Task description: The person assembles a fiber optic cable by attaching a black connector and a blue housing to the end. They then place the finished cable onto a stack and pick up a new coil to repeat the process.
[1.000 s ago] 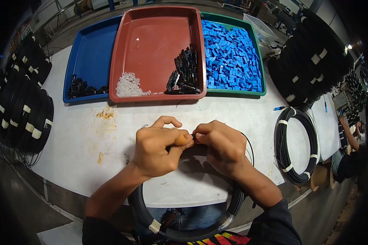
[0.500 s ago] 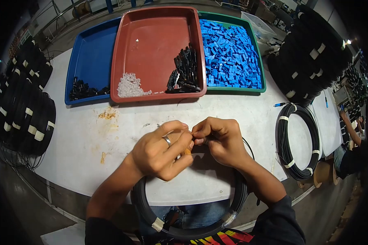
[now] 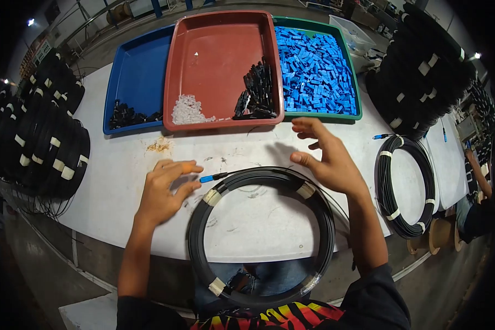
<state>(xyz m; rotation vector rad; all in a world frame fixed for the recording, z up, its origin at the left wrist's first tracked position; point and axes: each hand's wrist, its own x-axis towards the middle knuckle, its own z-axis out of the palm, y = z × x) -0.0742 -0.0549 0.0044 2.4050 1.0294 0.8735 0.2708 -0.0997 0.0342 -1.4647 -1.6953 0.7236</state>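
Note:
A coil of black cable [image 3: 195,231], bound with pale tape, lies partly on the table and overhangs its front edge toward my body. One cable end carries a blue connector [image 3: 206,179] with a black boot, lying at the coil's upper left. My left hand [image 3: 166,190] is beside this connector, thumb and fingers apart, with nothing held. An orange covering shows on one of its fingers. My right hand [image 3: 330,159] is raised above the coil's upper right, fingers apart and empty, just below the green tray.
A blue tray [image 3: 140,71] and a red tray [image 3: 225,41] hold small black and clear parts. Blue connector pieces fill the green tray [image 3: 358,104]. Another cable coil [image 3: 388,187] lies right. Stacked coils stand left [image 3: 44,154] and right [image 3: 423,77]. Another person's arm [image 3: 477,168] is far right.
My hands have parted from their close pinch at the middle. The left moved left, the right moved up and right. The blue connector and the coil's upper part are now uncovered.

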